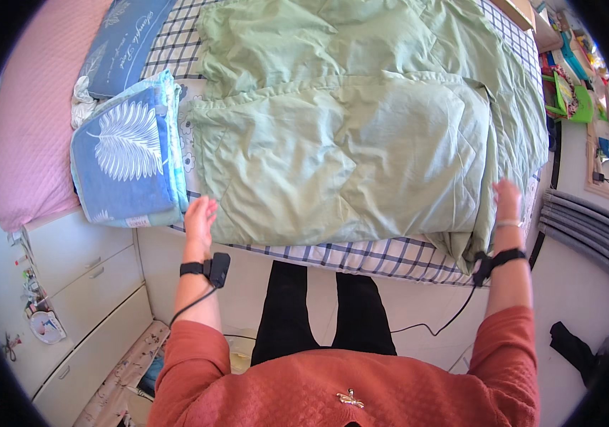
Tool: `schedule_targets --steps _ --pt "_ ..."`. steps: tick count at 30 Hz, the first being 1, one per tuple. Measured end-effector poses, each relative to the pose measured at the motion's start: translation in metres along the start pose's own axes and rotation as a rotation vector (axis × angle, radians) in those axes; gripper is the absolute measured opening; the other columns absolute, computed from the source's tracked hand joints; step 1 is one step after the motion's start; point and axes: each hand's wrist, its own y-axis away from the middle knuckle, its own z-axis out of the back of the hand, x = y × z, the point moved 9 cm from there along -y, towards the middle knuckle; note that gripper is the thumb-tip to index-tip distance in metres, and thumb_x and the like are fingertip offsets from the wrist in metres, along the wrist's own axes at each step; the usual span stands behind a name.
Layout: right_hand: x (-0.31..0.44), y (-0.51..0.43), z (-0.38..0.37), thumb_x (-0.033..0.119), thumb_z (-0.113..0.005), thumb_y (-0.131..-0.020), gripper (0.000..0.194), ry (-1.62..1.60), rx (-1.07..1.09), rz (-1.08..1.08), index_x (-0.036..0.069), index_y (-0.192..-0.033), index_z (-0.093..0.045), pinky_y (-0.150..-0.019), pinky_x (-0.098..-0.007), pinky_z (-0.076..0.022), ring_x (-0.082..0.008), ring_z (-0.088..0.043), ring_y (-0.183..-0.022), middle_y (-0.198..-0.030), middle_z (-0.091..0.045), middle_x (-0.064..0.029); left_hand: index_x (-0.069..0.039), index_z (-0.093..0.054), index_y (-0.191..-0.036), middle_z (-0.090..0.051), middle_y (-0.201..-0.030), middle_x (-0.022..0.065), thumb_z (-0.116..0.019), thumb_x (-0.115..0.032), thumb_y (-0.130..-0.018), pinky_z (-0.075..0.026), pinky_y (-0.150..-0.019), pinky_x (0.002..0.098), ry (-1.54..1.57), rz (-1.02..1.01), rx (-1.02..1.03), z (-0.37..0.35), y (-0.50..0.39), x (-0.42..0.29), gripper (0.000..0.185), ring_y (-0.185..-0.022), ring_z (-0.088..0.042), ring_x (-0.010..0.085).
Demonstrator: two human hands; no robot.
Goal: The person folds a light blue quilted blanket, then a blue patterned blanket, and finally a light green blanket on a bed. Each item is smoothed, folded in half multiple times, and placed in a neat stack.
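A light green quilt (336, 160) lies wrinkled across the bed, its near part folded back over the far part. My left hand (200, 216) is at the quilt's near left corner, palm inward and fingers loosely spread, with nothing in it. Over the right side of the quilt is my right hand (508, 202), slightly blurred, with no object visible in it; whether it touches the cloth is unclear. At the near right, a corner of the quilt (459, 251) droops over the bed's edge. A folded blue blanket (128, 144) with a white leaf print lies left of my left hand.
Under the quilt shows a checked bedsheet (336, 256). A blue pillow (128, 42) and a pink padded headboard (37, 117) are at the left. White drawers (91, 267) stand near left. Grey folded slats (582, 227) lie at the right. Cables (438, 328) hang from both wrist straps.
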Motion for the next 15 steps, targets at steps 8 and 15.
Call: schedule_targets --steps 8,15 --pt "-0.153 0.148 -0.035 0.056 -0.067 -0.082 0.047 -0.088 -0.147 -0.564 0.010 -0.090 -0.057 -0.055 -0.0325 -0.0423 -0.0137 -0.058 -0.069 -0.074 -0.055 0.0000 -0.007 -0.045 -0.132 -0.050 -0.128 0.0144 -0.073 -0.035 -0.084 -0.038 -0.098 0.0508 -0.116 0.425 -0.501 0.092 0.025 0.147 0.062 -0.115 -0.050 0.0263" --pt "-0.133 0.103 -0.053 0.070 -0.068 -0.072 0.077 -0.114 -0.092 -0.654 0.005 -0.114 -0.060 -0.064 -0.0367 -0.0446 -0.0213 -0.055 -0.076 -0.090 -0.059 -0.0054 -0.008 -0.028 -0.146 -0.036 -0.144 0.0186 -0.070 -0.049 -0.084 -0.026 -0.109 0.0566 0.241 0.563 -0.254 0.045 0.027 0.173 0.085 -0.133 -0.038 0.0318"
